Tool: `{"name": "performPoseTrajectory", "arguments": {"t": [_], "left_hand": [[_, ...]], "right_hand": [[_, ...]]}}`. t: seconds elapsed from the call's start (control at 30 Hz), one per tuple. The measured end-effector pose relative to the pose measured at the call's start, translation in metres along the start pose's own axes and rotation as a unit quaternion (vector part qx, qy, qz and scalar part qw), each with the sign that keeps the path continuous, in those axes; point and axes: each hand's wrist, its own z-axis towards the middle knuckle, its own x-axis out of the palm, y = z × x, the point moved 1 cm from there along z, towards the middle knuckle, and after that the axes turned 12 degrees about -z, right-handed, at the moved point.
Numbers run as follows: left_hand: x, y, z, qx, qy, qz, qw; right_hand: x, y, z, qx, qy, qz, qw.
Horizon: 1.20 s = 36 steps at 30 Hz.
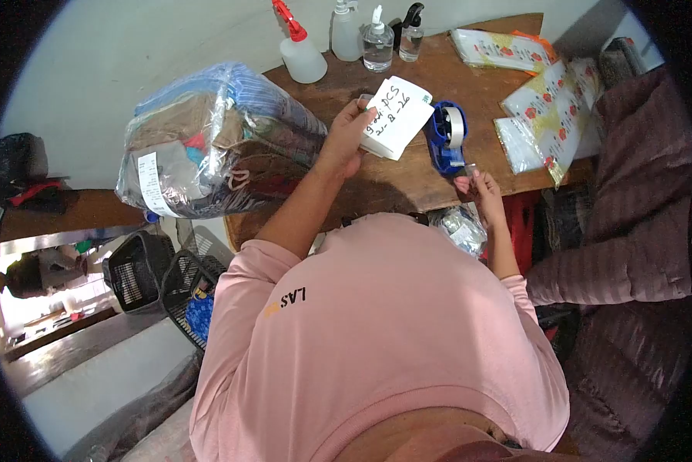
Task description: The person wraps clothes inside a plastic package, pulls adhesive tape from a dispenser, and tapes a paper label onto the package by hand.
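Observation:
My left hand [347,137] is closed around the edge of a white paper pad [403,115] with black handwriting on it. A small clear bit, perhaps tape, shows by its thumb. My right hand [486,196] pinches the free end of clear tape [470,167] at the cutter of a blue tape dispenser [438,150]. The dispenser stands on the wooden table [323,96], just right of the pad. Left of my left hand lies a large clear plastic bag of folded clothes [207,146] with a white printed label [153,183].
Several spray and pump bottles [303,58] stand along the wall. Printed plastic packets [546,108] lie at the table's right. Black baskets [136,269] stand low on the left. A dark striped quilted bundle [646,192] rises on the right. A smaller plastic-wrapped item [463,231] sits close to my body.

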Motion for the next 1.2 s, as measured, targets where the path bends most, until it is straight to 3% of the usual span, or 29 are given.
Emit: {"name": "performPoseTrajectory", "arguments": {"t": [0.1, 0.23, 0.6, 0.77, 1.03, 1.13, 1.2], "left_hand": [[0.003, 0.0, -0.002, 0.038, 0.003, 0.026, 0.999], [0.013, -0.002, -0.008, 0.059, 0.012, 0.046, 0.997], [0.038, -0.02, -0.038, 0.129, 0.045, 0.013, 0.991], [0.046, -0.038, -0.07, 0.213, 0.052, 0.005, 0.976], [0.035, -0.137, -0.147, 0.318, -0.055, -0.026, 0.946], [0.007, -0.169, -0.173, 0.378, -0.096, 0.003, 0.921], [-0.013, -0.179, -0.186, 0.4, -0.111, 0.0, 0.91]], "right_hand": [[0.039, 0.065, -0.018, 0.017, 0.096, 0.077, 0.992], [0.093, 0.114, -0.024, -0.054, 0.215, 0.076, 0.972], [0.13, 0.142, -0.003, -0.025, 0.189, -0.085, 0.978], [0.14, 0.167, -0.001, -0.085, 0.244, -0.15, 0.954], [0.257, 0.271, -0.002, -0.212, 0.421, -0.297, 0.83], [0.319, 0.298, -0.005, -0.246, 0.486, -0.39, 0.743], [0.361, 0.305, 0.006, -0.284, 0.549, -0.441, 0.651]]}}
